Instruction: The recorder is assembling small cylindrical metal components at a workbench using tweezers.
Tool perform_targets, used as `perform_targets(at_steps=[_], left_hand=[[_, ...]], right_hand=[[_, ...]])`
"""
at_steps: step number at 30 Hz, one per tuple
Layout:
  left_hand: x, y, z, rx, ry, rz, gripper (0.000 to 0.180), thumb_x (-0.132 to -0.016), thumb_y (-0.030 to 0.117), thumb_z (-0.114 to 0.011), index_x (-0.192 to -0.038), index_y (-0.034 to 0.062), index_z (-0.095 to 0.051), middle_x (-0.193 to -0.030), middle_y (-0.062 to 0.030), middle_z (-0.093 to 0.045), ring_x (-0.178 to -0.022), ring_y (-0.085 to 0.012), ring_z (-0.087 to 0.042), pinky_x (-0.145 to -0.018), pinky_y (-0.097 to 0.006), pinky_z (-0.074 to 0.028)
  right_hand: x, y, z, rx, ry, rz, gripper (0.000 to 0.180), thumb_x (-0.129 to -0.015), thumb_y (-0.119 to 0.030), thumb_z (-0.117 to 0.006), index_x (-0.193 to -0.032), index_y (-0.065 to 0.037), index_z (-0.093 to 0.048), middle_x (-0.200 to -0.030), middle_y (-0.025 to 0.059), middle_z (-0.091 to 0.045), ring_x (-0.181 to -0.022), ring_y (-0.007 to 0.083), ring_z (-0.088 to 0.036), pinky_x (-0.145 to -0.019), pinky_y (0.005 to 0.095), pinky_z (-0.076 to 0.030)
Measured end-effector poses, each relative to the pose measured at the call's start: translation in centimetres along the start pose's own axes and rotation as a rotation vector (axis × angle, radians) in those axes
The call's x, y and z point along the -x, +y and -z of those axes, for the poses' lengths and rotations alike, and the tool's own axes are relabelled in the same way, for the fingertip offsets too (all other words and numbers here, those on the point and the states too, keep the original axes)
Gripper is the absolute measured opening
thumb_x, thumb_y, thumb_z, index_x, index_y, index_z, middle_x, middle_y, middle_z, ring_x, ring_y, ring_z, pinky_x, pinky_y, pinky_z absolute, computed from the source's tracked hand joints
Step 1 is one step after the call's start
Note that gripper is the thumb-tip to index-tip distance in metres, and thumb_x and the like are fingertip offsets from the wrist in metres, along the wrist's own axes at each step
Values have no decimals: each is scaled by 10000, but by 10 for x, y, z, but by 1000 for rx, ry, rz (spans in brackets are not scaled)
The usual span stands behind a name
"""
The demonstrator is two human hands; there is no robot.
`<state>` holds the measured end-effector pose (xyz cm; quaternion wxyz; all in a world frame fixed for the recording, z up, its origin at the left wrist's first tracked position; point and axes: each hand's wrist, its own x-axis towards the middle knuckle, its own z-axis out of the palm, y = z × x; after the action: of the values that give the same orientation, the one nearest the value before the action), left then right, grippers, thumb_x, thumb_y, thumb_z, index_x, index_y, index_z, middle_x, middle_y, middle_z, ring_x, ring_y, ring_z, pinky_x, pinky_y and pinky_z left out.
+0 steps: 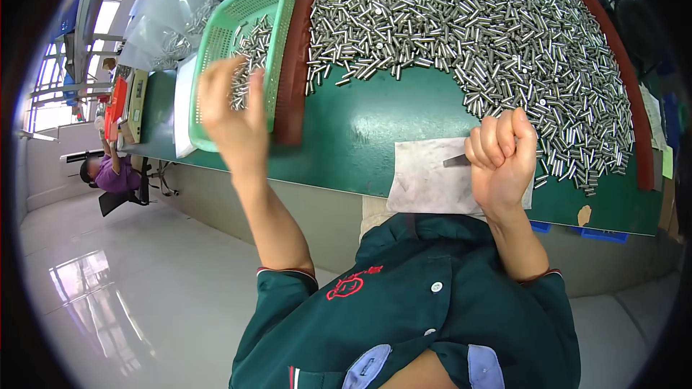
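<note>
Left hand (234,126), fingers apart, over a part-filled basket (281,43); right hand (503,162) grips a dark tool (455,161); most pins (468,29) lie loose outside!

No text is readable — red embroidery (347,287) on the green shirt (393,306), perhaps lettering.

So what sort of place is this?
Probably a factory workshop: small metal pins lie heaped on a green worktop, more sit in a green perforated basket, and translucent plastic bags lie beyond.
</note>
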<state>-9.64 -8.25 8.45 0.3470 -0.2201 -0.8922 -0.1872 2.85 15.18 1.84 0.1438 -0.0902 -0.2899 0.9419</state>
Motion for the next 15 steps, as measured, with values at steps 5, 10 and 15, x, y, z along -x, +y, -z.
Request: perform_targets(at_steps=[5, 10, 15], left_hand=[[25, 23, -54, 180, -290, -84, 125, -697, -26, -575, -813, 14, -592, -767, -103, -556, -714, -256, -542, -632, -334, -427], [30, 16, -70, 150, -393, -137, 132, -684, -26, -561, -811, 8, -576, -764, -100, -531, -738, -274, -516, -635, -373, -423], [30, 15, -70, 96, -432, -138, 87, -655, 34, -601, -726, 18, -553, -703, -106, -500, -691, -277, -510, -614, -378, -425]], right_hand=[[-1, -1, 2, 8, 27, -5, 405, -905, -240, -296, -518, -121, -275, -418, -21, -250, -373, 66, -162, -379, 230, -162], [-2, -1, -1, 4, 21, -10, 409, -904, -239, -300, -514, -121, -270, -416, -21, -248, -371, 68, -162, -378, 231, -159], [-4, 0, -1, -1, 29, -13, 403, -905, -240, -301, -520, -122, -272, -422, -21, -248, -379, 68, -160, -384, 231, -157]])
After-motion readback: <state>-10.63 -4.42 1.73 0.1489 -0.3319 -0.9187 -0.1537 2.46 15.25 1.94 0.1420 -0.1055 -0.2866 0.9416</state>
